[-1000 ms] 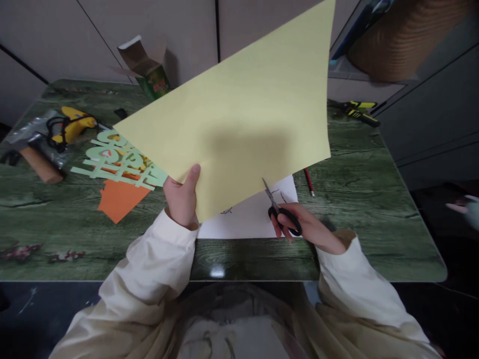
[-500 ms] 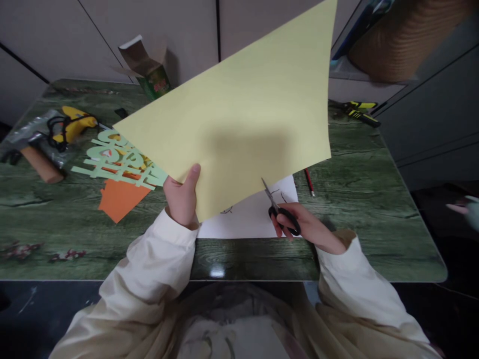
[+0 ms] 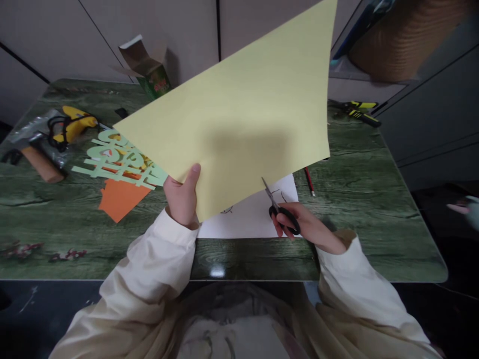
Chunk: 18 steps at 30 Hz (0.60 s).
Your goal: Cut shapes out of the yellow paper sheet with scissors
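My left hand holds up a large pale yellow sheet of paper by its lower corner, thumb on the front. The sheet is tilted and hides much of the table behind it. My right hand grips black-handled scissors, whose blade tips touch the sheet's lower edge. Under both lies a white paper with dark pencil marks.
Green cut-out paper shapes over an orange piece lie at the left on the green wood-grain table. A yellow glue gun, an open small box, a red pencil and a yellow-black tool lie around.
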Available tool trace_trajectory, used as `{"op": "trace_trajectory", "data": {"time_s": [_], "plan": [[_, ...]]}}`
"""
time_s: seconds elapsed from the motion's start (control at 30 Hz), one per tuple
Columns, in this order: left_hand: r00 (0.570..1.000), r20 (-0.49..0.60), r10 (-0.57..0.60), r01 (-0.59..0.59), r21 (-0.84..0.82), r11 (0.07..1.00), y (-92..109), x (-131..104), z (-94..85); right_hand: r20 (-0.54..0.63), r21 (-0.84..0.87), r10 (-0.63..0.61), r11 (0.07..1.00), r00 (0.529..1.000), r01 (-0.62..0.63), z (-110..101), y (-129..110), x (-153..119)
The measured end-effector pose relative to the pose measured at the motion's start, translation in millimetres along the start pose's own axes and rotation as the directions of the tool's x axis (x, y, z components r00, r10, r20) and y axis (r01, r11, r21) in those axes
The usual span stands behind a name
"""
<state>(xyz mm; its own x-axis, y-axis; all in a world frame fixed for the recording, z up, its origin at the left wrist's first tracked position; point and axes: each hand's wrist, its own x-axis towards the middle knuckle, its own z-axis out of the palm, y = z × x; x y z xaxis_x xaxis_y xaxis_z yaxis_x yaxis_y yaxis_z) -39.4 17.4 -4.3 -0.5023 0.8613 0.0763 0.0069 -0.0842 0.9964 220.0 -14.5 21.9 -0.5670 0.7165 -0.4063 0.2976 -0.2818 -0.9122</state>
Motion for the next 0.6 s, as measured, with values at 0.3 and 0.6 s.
{"op": "trace_trajectory", "data": {"time_s": [0.3, 0.6], "plan": [[1.000, -0.011, 0.027, -0.026, 0.037, 0.999, -0.3, 0.0, 0.2, -0.004, -0.017, 0.018, 1.000, 1.000, -0.019, -0.3, 0.6, 1.1], [1.000, 0.003, 0.013, -0.013, 0.003, 1.000, 0.7, -0.2, 0.8, -0.015, -0.019, 0.019, 1.000, 1.000, -0.019, 0.4, -0.7, 1.5]]}}
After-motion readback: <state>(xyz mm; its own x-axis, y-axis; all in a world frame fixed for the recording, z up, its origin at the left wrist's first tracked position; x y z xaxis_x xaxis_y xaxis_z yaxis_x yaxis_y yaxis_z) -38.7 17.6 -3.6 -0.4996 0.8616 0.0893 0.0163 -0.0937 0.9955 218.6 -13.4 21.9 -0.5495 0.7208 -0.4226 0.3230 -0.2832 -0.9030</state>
